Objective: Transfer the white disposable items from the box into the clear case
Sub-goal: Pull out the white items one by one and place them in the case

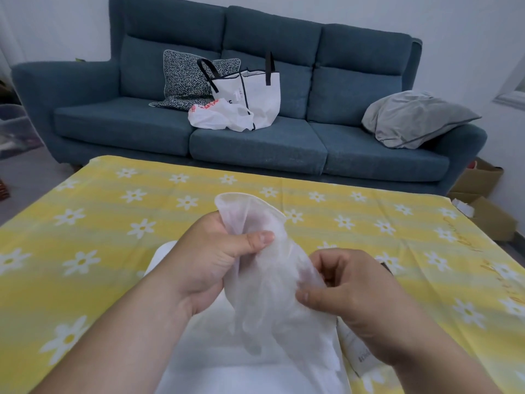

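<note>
A thin white disposable glove (267, 268) hangs between both hands above the table, its rolled cuff up and its fingers pointing down. My left hand (210, 257) grips the upper part, thumb pressed across it. My right hand (346, 285) pinches the glove's right edge lower down. Beneath the hands lies a white box or case (227, 362), mostly hidden and blurred, so I cannot tell which it is. A printed edge (355, 348) sticks out under my right wrist.
The table wears a yellow cloth with white daisies (113, 223). Behind it stands a blue sofa (255, 137) holding a white tote bag (255, 92), a plastic bag (218, 115) and cushions. Cardboard boxes (483, 200) sit on the floor at right.
</note>
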Tool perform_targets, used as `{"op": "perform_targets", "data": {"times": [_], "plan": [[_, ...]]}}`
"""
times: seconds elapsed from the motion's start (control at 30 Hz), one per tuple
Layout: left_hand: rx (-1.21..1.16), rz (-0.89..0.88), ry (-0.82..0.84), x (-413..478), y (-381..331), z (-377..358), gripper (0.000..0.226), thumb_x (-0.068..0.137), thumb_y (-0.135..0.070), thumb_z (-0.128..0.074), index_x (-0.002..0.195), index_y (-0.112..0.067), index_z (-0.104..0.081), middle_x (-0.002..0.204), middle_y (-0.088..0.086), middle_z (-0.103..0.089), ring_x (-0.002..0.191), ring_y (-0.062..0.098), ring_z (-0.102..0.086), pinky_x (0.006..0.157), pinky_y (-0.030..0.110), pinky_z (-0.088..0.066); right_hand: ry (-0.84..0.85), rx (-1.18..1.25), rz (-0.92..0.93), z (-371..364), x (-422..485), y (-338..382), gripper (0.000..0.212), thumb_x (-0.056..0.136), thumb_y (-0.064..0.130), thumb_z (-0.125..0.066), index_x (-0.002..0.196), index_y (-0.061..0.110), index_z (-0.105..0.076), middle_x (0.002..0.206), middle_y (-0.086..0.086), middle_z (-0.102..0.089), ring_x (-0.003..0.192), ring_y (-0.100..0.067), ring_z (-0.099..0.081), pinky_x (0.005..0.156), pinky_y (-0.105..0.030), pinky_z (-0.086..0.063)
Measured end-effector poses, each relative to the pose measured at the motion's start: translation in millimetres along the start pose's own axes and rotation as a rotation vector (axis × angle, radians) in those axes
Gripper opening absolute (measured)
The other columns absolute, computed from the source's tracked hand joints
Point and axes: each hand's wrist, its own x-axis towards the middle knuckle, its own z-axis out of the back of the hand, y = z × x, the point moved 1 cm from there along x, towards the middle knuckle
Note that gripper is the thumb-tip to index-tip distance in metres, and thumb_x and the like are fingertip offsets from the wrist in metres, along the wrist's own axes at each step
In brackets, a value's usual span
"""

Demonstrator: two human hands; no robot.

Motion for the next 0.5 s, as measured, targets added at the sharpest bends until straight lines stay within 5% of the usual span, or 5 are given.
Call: {"op": "perform_targets", "data": {"times": [0.2, 0.37, 0.5], "plan": [[-0.274, 0.071, -0.091, 4.1, -6.5, 4.8, 0.035, 0.087, -0.024, -0.057, 0.112, -0.006, -0.073, 0.105, 0.012, -0.076, 0.087, 0.025, -0.075, 0.068, 0.037, -0.062, -0.093, 0.036, 0.005, 21.1, -2.9, 1.4, 0.021, 0.065, 0.013, -0.073, 0.082, 0.002, -0.076, 0.083, -0.021, -0.076, 0.078, -0.038, -0.074, 0.073, -0.044, -0.056], [-0.402, 0.151, 0.038, 3.5, -12.7, 17.9, 0.046, 0.101, -0.034, -0.037, 0.133, -0.014, -0.064, 0.132, 0.013, -0.066, 0.122, 0.034, -0.063, 0.096, 0.058, -0.048, -0.298, 0.209, 0.009, 40.4, -6.1, 8.6, 0.024, 0.064, 0.012, -0.079, 0.082, -0.003, -0.075, 0.090, -0.033, -0.071, 0.095, -0.057, -0.063, 0.091, -0.062, -0.048], [-0.541, 0.210, 0.191, 2.9, -9.1, 26.5, 0.053, 0.102, -0.036, -0.035, 0.142, -0.008, -0.052, 0.147, 0.019, -0.052, 0.136, 0.035, -0.050, 0.108, 0.060, -0.036, -0.346, 0.177, -0.004, 44.1, -8.5, 6.1, 0.032, 0.091, 0.029, -0.059, 0.085, 0.003, -0.077, 0.093, -0.032, -0.071, 0.098, -0.062, -0.056, 0.096, -0.070, -0.041]]}}
